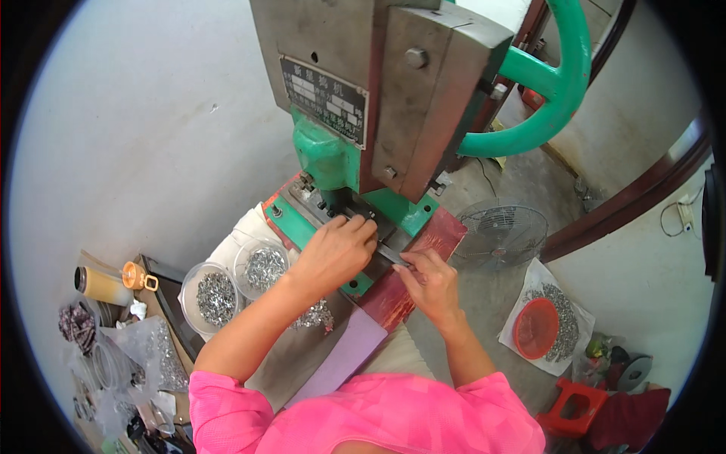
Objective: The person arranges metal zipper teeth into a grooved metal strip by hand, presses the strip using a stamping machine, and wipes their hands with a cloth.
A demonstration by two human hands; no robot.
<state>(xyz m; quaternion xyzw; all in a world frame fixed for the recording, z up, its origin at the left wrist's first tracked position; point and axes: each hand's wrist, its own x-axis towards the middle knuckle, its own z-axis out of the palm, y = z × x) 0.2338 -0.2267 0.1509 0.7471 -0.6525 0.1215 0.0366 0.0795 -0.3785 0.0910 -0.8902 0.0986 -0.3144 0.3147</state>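
A green and grey punch press stands in front of me, its ram above a dark metal die. My left hand is at the front of the die under the ram, fingers curled and pinched together. What they hold, if anything, is hidden. My right hand is closed, thumb and fingers pinching the near end of a thin grey metal strip. The strip's other end reaches toward the die beside my left fingers. Left of the press, two clear round tubs hold small shiny metal parts.
A green handwheel juts out at upper right. Loose metal pieces lie beneath my left forearm. On the floor at right are a fan, a red bowl among metal parts on a white sheet, and a red stool.
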